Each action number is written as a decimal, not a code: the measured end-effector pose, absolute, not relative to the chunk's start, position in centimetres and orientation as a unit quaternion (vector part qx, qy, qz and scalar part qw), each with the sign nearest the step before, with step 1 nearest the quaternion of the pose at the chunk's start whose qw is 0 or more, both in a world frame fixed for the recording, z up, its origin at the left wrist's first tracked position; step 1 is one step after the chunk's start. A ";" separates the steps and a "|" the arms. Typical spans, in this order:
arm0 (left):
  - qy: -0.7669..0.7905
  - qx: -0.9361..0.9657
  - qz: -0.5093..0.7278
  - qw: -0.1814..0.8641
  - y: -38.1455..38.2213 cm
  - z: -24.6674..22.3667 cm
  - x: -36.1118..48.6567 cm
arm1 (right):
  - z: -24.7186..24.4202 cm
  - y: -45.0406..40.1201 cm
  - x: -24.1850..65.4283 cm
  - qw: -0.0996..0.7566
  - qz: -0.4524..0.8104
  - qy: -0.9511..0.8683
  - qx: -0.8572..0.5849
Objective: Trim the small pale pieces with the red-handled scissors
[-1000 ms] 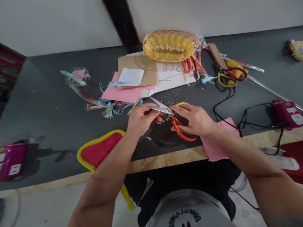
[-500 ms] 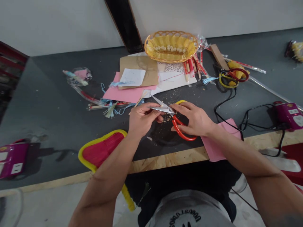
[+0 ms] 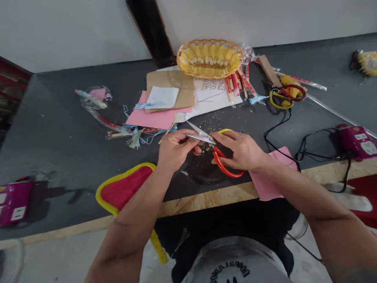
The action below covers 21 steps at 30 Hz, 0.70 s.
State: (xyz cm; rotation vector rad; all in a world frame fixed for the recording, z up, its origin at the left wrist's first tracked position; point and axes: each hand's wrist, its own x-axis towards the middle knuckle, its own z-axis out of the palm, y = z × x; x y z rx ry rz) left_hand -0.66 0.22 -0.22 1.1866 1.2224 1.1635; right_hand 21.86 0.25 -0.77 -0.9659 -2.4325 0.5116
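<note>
Scissors [image 3: 226, 164] with one red and one yellow handle loop are in my right hand [image 3: 246, 151], their blades parted and pointing left. My left hand [image 3: 175, 149] is closed in a pinch beside the blades; a thin pale stick [image 3: 170, 126] pokes out behind it, and what the fingertips grip is too small to make out. Small pale chips [image 3: 210, 122] are scattered on the dark table around the blades. Under my right forearm lies pink paper [image 3: 266, 184].
A yellow basket [image 3: 209, 59] stands at the back, with papers [image 3: 167, 118] and tassels [image 3: 137, 138] before it. A red pad with yellow edging [image 3: 123, 188] lies left. Purple boxes [image 3: 357, 141] with cables, red-and-yellow scissors [image 3: 294, 92] and wrapped sticks [image 3: 237, 84] are also there.
The view has shifted slightly, so things on the table appear a little further left. Both hands keep nearly the same pose, and the scissor blades remain parted.
</note>
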 end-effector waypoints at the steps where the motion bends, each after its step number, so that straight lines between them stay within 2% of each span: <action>1: 0.508 0.493 0.486 0.512 0.2 -0.2 -0.6 | -0.7 0.2 21.9 0.234 0.187 -0.885 -0.356; 12: 0.498 0.498 0.521 0.482 0.4 -0.6 -0.5 | -0.6 0.2 21.4 0.231 0.178 -0.870 -0.398; 21: 0.472 0.506 0.503 0.518 0.1 -0.4 -0.4 | -1.0 0.5 21.5 0.244 0.179 -0.874 -0.381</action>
